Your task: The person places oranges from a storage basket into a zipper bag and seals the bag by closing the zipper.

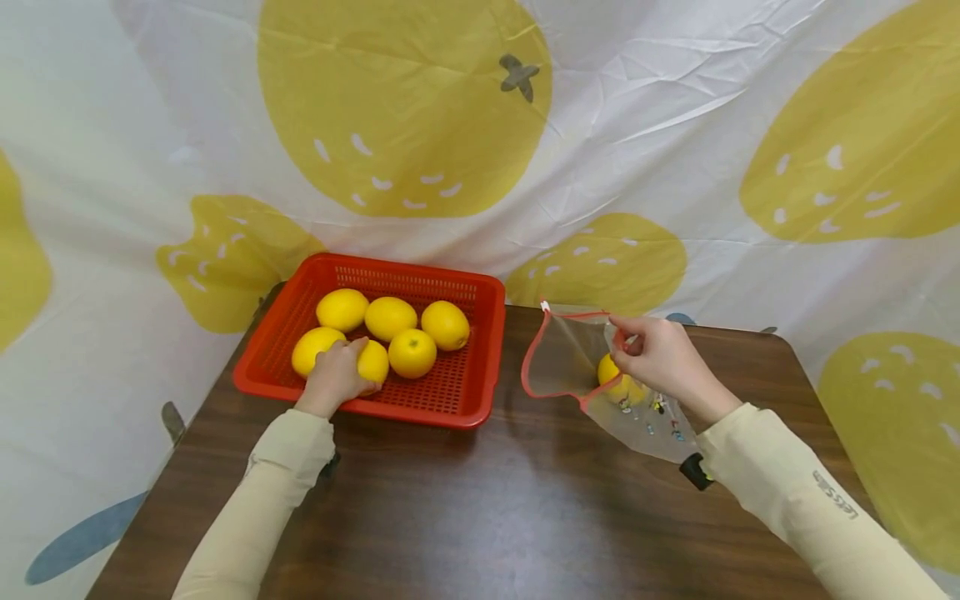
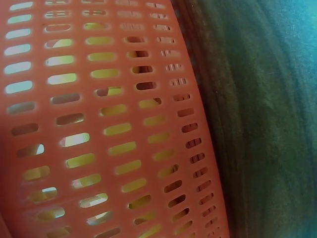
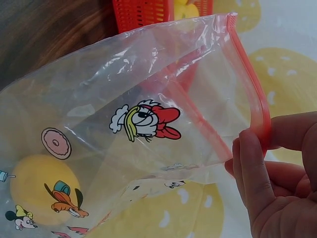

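Note:
My left hand (image 1: 337,375) reaches over the near rim of a red plastic basket (image 1: 480,400) and grips a yellow lemon (image 1: 374,362). Several more lemons (image 1: 413,353) lie around it. The left wrist view shows only the slotted basket wall (image 2: 119,119) with yellow behind it; the hand is hidden there. On the right, my right hand (image 1: 663,358) pinches the red zip edge of a clear zip bag (image 3: 99,89) with cartoon prints. The bag's mouth gapes toward the basket. One lemon (image 3: 44,186) sits inside the bag, toward its bottom.
Both stand on a dark brown wooden table (image 1: 450,508). A white cloth (image 1: 637,125) printed with large yellow lemons hangs behind the table and along its sides. A white slider (image 1: 545,307) shows at the bag's far corner.

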`<state>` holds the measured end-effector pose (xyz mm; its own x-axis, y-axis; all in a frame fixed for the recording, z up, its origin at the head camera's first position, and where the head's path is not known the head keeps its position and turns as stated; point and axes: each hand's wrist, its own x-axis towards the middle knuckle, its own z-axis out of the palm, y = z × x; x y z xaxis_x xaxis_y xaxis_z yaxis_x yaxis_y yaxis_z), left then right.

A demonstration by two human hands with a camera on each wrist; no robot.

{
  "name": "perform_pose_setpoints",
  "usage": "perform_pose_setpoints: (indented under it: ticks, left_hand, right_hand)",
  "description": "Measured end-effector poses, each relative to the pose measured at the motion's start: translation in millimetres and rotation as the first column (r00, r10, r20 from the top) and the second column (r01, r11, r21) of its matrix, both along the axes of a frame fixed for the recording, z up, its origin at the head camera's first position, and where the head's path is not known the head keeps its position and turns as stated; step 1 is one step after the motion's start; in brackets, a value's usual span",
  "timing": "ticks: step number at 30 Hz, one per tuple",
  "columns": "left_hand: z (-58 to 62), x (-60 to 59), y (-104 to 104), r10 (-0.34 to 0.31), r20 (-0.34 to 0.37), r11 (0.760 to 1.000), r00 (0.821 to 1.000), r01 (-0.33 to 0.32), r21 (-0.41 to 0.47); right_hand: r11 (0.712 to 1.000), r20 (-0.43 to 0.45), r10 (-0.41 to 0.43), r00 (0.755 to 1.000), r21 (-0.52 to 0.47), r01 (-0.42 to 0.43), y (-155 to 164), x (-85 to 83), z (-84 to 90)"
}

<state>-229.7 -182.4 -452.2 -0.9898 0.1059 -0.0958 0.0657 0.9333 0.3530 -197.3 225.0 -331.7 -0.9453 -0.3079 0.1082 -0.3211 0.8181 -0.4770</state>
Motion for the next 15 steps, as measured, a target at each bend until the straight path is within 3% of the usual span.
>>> perform_pose_setpoints:
  ticks: [6, 15]
  left_hand:
    - [2.7, -2.4, -0.5, -0.010, 0.049, 1.000, 0.999, 0.009, 0.021]
    - [2.6, -0.5, -2.8, -0.040, 0.036, 0.997, 0.999, 0.037, 0.073]
  right_hand:
    - [1.000, 0.025, -0.003, 1.000, -0.016, 0.003, 0.4, 0.3, -0.4]
    - [1.000, 0.041, -0.001, 0.999, -0.020, 0.002, -0.8, 0.2, -0.9]
